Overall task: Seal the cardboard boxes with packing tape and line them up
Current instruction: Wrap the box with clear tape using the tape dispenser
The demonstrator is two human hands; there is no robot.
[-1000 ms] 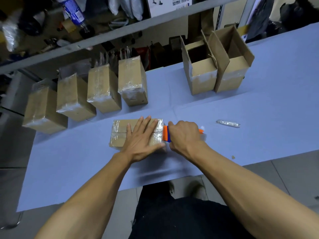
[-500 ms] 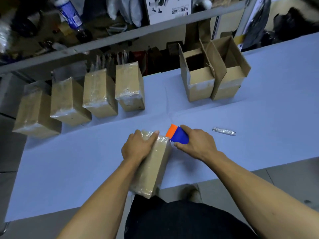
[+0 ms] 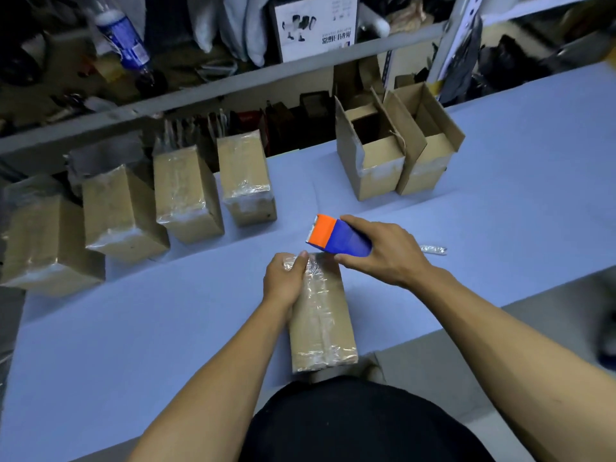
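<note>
**Head view: box gripped at far end, dispenser held above it**

Left hand (image 3: 285, 283) had its fingers (image 3: 297, 264) curled over the far end of the taped box (image 3: 320, 315), gripping it. Box lay lengthwise on the blue bench (image 3: 500, 195), near end sticking past the bench's front edge. Clear tape ran down its top face and across both ends.

Right hand (image 3: 388, 253) gripped the blue and orange tape dispenser (image 3: 336, 238), thumb underneath, fingers over the top. Dispenser sat just above the box's far end, orange end pointing away; contact with the box unclear.

Four sealed boxes (image 3: 186, 191) stood in a row along the bench's back left. Two open boxes (image 3: 396, 151) stood touching at back right. Crumpled tape scrap (image 3: 433, 250) lay on the bench just right of the right hand.
</note>
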